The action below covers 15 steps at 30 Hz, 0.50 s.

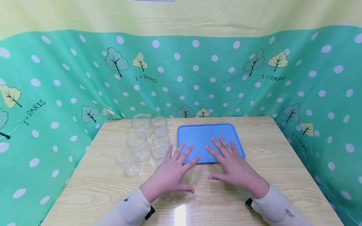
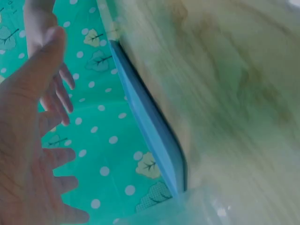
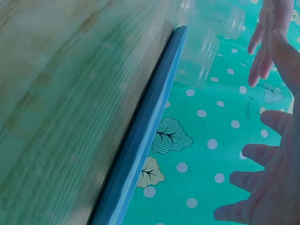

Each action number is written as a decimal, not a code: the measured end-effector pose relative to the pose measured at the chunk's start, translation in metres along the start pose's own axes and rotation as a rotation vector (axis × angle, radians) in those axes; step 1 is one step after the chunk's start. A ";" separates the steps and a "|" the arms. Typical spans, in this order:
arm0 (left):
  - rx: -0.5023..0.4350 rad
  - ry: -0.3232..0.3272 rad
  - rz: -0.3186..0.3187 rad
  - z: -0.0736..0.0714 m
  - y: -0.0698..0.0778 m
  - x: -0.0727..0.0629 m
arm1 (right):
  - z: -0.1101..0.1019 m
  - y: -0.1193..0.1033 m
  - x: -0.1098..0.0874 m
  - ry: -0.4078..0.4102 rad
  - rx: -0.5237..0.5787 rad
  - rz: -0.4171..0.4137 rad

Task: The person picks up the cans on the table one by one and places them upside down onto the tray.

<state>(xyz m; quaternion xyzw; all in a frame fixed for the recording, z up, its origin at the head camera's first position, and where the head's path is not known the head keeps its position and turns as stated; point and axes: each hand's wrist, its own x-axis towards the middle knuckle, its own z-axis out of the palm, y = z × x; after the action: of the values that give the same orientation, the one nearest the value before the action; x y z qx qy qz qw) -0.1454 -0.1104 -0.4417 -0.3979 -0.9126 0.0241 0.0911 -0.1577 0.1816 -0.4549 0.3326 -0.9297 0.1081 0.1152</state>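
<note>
Both hands are spread with the fingers apart and hold nothing. My left hand (image 1: 171,172) hovers at the near left corner of a blue tray (image 1: 195,135), its fingertips over the tray's edge. My right hand (image 1: 234,166) hangs over the tray's near right part. Both wrist views show a gap between the hands and the tray. Left of the tray stand several clear, round, open-topped jars of differing sizes, among them a large jar (image 1: 138,146) and a small jar (image 1: 128,161). One small jar (image 1: 159,153) is close beside my left fingers and partly hidden by them.
The wooden table (image 1: 93,191) ends at the back and sides against a green dotted curtain (image 1: 195,81). More jars, such as a wide jar (image 1: 141,124), stand toward the back left.
</note>
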 end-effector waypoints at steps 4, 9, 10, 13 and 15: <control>0.003 -0.009 0.004 -0.006 -0.007 -0.005 | -0.001 0.000 0.001 -0.003 -0.007 -0.011; 0.057 -0.009 0.021 -0.015 -0.017 -0.014 | -0.001 0.001 0.001 0.003 -0.014 -0.018; 0.064 -0.009 0.023 -0.017 -0.019 -0.015 | 0.000 0.001 0.001 0.002 -0.012 -0.020; 0.052 -0.007 0.024 -0.023 -0.025 -0.018 | 0.001 0.000 0.001 -0.001 0.000 -0.026; -0.015 -0.013 0.022 -0.027 -0.029 -0.019 | 0.001 -0.001 0.001 -0.003 0.011 -0.027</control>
<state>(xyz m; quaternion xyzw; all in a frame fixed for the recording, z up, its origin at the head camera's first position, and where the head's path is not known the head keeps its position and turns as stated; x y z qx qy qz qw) -0.1484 -0.1445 -0.4144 -0.4085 -0.9088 0.0207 0.0817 -0.1577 0.1805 -0.4553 0.3460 -0.9247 0.1112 0.1132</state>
